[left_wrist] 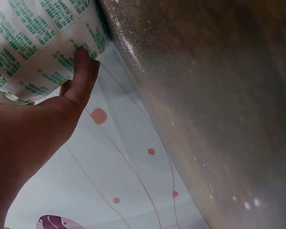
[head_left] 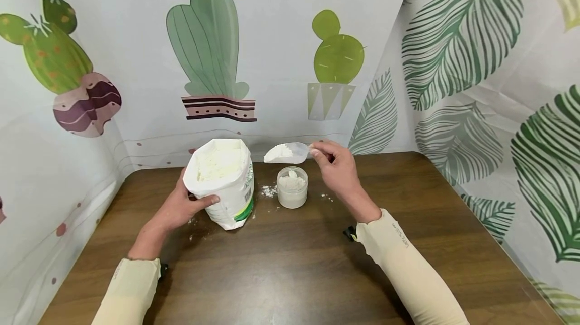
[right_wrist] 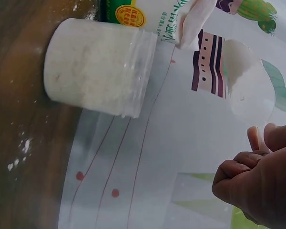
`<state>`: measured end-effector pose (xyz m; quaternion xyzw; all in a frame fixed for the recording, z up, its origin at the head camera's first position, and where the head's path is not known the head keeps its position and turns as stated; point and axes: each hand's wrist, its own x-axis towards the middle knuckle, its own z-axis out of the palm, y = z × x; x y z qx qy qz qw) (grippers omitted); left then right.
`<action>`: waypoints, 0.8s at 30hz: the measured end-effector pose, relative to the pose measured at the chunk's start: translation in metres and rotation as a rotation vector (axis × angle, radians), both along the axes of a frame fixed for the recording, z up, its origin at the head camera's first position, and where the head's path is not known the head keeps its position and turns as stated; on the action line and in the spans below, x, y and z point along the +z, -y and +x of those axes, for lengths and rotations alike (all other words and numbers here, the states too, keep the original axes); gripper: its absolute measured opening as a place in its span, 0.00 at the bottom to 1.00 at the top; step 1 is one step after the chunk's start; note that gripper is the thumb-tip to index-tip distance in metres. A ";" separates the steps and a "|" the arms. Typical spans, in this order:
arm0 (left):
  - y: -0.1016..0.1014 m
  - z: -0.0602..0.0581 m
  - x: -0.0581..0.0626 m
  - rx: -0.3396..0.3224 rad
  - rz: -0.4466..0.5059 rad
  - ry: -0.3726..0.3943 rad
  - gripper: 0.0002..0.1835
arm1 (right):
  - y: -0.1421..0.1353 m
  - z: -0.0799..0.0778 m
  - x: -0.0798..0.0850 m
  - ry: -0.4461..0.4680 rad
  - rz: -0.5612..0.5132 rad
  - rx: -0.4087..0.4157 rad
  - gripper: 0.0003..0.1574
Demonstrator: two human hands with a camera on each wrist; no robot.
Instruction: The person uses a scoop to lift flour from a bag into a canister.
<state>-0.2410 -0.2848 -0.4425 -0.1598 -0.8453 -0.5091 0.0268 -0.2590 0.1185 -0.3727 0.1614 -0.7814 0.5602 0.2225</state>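
A white paper bag of flour-like powder [head_left: 226,199] stands open-topped on the table, tilted a little toward me. My left hand [head_left: 183,209] grips its near left side, thumb across the front; the left wrist view shows fingers around the printed bag [left_wrist: 33,52]. My right hand [head_left: 336,166] pinches the handle of a clear scoop [head_left: 296,152], level in the air and carrying white powder at its tip. Just below the scoop stands a clear round jar [head_left: 292,196], uncapped and filled with powder nearly to its rim. In the right wrist view the scoop [right_wrist: 250,88] hangs apart from the jar [right_wrist: 95,69].
Spilled powder [head_left: 269,191] lies on the brown wooden table [head_left: 281,264] between bag and jar, with more specks right of the jar and near the bag's base. A cloth printed with cacti [head_left: 281,53] hangs close behind the table's back edge; leaf-patterned cloth [head_left: 462,63] hangs at the right.
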 end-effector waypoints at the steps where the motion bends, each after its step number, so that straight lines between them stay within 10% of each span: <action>1: 0.000 0.000 0.000 0.000 0.001 0.001 0.60 | -0.002 0.000 -0.001 0.000 0.005 -0.008 0.08; 24: -0.001 -0.001 0.000 -0.027 0.031 -0.018 0.59 | -0.031 -0.003 -0.013 -0.028 -0.001 -0.038 0.07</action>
